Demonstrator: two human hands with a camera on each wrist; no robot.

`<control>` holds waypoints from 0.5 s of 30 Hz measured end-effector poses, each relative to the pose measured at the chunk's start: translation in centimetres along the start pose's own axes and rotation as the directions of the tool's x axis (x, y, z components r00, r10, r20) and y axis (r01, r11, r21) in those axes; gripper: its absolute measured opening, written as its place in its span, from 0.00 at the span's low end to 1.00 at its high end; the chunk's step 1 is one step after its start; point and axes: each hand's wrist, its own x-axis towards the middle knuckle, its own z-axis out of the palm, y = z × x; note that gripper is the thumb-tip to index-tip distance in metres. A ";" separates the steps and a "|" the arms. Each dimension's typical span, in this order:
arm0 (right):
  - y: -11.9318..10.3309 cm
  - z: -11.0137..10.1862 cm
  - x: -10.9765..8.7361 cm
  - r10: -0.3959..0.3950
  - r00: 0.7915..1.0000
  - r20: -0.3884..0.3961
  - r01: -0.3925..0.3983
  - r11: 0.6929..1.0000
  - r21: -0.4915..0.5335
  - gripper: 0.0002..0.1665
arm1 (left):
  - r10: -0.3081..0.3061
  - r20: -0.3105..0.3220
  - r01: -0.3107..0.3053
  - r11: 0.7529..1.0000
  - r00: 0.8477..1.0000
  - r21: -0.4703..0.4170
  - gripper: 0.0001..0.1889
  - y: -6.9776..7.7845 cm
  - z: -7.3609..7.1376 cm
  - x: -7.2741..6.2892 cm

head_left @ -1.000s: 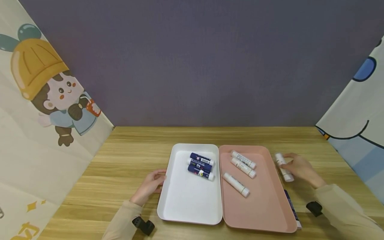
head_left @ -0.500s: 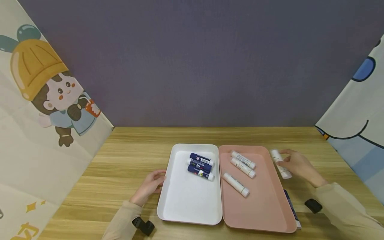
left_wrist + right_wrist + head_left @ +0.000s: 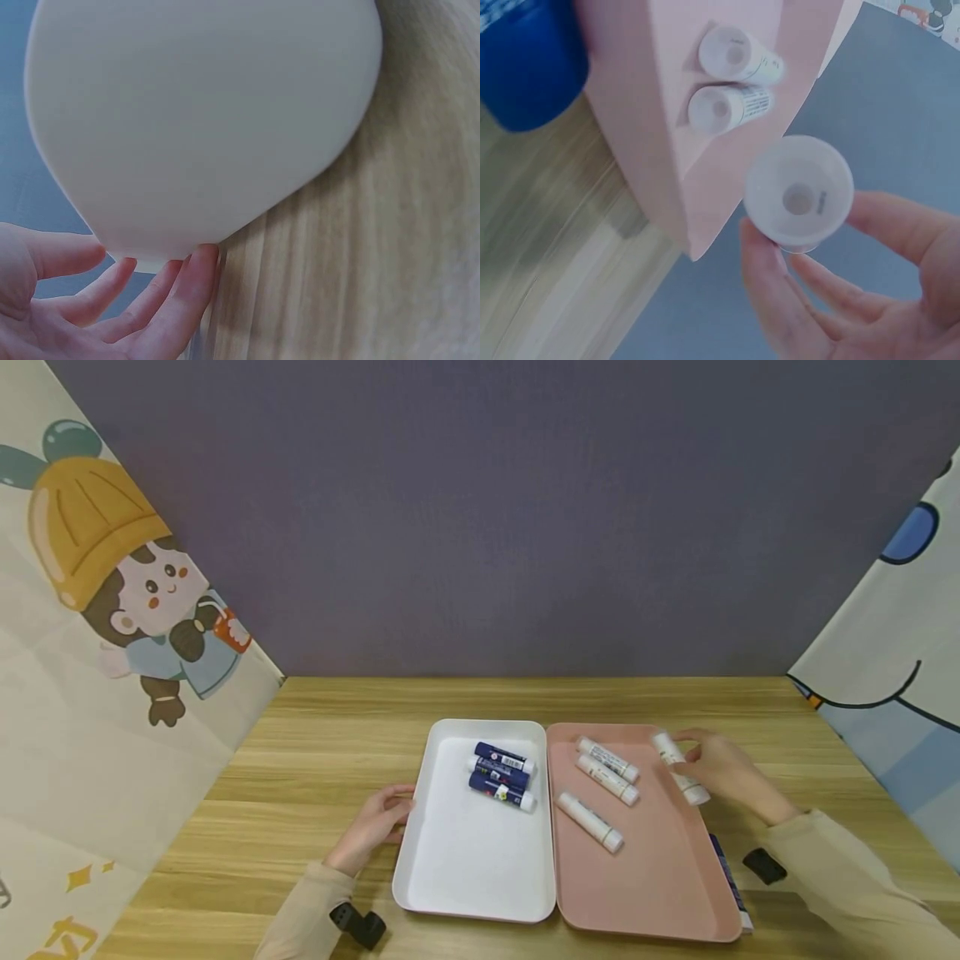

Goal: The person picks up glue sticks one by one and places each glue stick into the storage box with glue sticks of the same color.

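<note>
My right hand [image 3: 722, 768] pinches a white glue stick [image 3: 679, 768] between thumb and fingers, over the right rim of the pink tray [image 3: 637, 885]. In the right wrist view the held glue stick [image 3: 799, 196] shows its round end. Several white glue sticks [image 3: 590, 821] lie in the pink tray. Several blue glue sticks [image 3: 501, 792] lie in the white tray [image 3: 476, 868] beside it. My left hand [image 3: 372, 827] touches the white tray's left side. Up close, its fairly straight fingers [image 3: 169, 315] meet the tray's outer wall, with the thumb at the rim.
Along the pink tray's right outer side lies another blue glue stick [image 3: 729, 881], partly hidden by the rim. The trays stand side by side on a wooden table [image 3: 330, 727]. A dark grey wall [image 3: 525, 527] rises behind, with printed sheets on both sides.
My right hand has carried the white glue stick left, from beside the pink tray to above its right rim. The left hand and both trays have stayed put.
</note>
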 end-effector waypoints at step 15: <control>-2.2 1.3 0.1 -0.108 0.994 0.033 0.107 0.994 0.027 0.28 | 0.007 0.010 -0.007 1.000 1.000 -0.004 0.20 0.0 -0.1 -0.1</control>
